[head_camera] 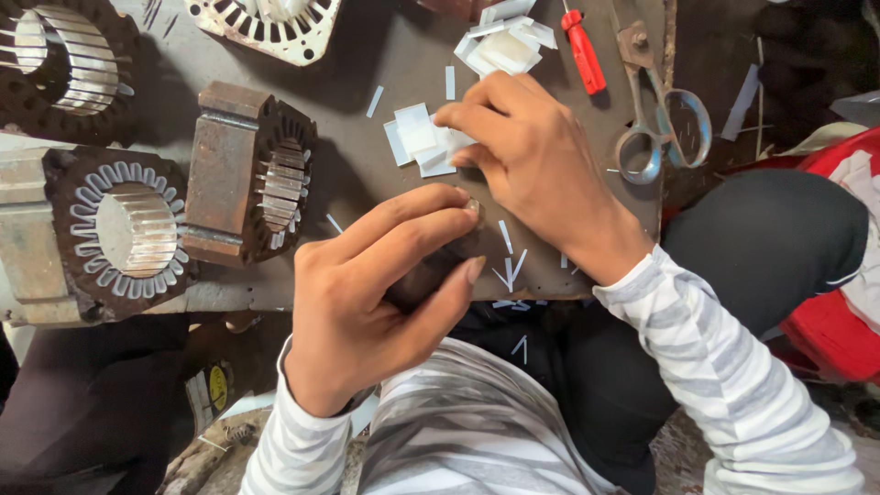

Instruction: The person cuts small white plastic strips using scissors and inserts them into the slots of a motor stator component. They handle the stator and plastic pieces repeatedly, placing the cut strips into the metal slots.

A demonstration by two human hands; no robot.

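My right hand (527,160) reaches over a dark metal board (367,64), its fingertips pinching a small stack of white paper slips (420,139). My left hand (376,293) hovers just in front, curled with thumb and fingers closed around something small and dark; what it holds is hidden. Thin white paper strips (509,261) lie scattered on the board between the hands. A second pile of white slips (504,41) sits further back.
Rusty motor stator cores stand to the left: one on its side (247,174), one with white slot liners (115,234), others at the far left (64,64) and top (266,27). A red-handled screwdriver (584,50) and scissors (660,119) lie at the right. A red object (834,321) is beside my knee.
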